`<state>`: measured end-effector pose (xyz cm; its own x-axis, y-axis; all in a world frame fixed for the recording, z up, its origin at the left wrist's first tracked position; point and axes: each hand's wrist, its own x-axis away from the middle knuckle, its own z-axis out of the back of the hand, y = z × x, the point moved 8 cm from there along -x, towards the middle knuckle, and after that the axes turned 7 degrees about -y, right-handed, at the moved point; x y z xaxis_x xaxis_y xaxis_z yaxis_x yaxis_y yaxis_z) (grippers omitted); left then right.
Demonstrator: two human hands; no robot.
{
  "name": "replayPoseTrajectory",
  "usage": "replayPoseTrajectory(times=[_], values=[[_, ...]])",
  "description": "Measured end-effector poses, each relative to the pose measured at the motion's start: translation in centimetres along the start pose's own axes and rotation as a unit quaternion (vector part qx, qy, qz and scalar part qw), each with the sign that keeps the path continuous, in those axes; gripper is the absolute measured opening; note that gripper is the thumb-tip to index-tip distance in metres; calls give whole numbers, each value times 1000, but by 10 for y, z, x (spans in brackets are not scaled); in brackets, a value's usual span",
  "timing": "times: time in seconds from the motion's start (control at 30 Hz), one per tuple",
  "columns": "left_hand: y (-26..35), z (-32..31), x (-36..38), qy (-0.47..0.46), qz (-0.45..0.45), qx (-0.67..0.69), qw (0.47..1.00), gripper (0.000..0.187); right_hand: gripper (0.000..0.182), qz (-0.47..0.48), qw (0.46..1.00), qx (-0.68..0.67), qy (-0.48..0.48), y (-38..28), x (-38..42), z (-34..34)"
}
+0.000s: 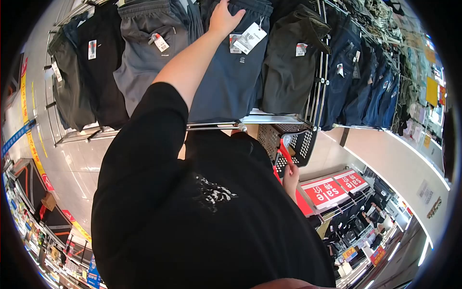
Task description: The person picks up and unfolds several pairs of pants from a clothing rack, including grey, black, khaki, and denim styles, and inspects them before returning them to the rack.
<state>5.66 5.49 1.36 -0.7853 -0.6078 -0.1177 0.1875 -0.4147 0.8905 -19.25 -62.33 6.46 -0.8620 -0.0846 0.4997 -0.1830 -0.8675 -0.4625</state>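
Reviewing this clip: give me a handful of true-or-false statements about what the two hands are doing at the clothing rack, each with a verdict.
1. The left hand rests on the waistband of a pair of dark blue shorts hanging on the rack. True.
2. The right hand grips a red handle on a black perforated basket. True.
3. The left hand is pulling a pair of jeans off the rack. False: the jeans hang further along, untouched; the hand is on the shorts.
4. A white tag hangs from the shorts beside the left hand. True.
5. The red sale signs are held in the right hand. False: they stand apart from it, lower in the view.
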Motion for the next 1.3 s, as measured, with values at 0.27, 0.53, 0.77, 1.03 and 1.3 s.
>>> replayPoseTrajectory(times=[0.27,0.53,0.77,1.03,1.3], values=[[62,-34,42,-136,-254,-66,955,37,26,-128,989,-58,40,74,70,-67],[109,33,135,-205,-77,235,947,28,23,-32,991,-116,50,-53,22,-36],[175,97,219,-205,8,548,811,56,80,341,873,-347,-48,-331,-40,42],[236,127,297,-275,48,632,723,66,42,521,739,-301,-302,-445,-18,66],[295,133,266,-305,-157,591,730,71,34,634,626,-242,-385,-471,42,87]])
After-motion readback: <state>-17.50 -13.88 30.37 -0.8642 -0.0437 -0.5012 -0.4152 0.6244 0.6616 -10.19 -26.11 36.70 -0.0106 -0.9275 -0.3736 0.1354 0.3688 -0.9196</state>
